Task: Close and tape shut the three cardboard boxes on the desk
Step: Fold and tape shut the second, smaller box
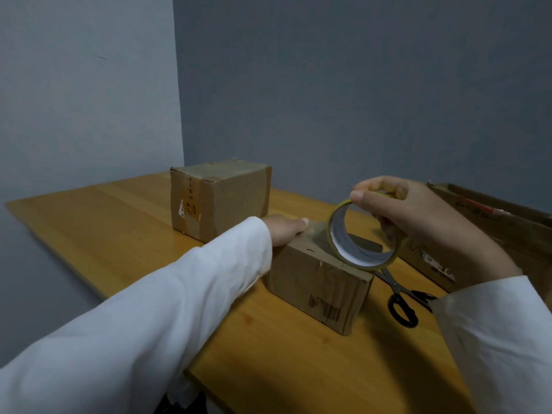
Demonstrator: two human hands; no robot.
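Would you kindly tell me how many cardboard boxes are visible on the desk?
3: a taller brown cardboard box at the back, a smaller one under the hands, and an open one at the right edge, partly cut off.

1. A wooden desk (113, 222) with a honey-coloured top runs from the left middle of the frame down to the lower right.
2. Two blue-grey walls (358, 85) meet in a corner (177, 85) in the upper left of centre.
3. Something dark (182, 404) shows at the bottom edge, below the desk's near rim; it's too dim to tell what.
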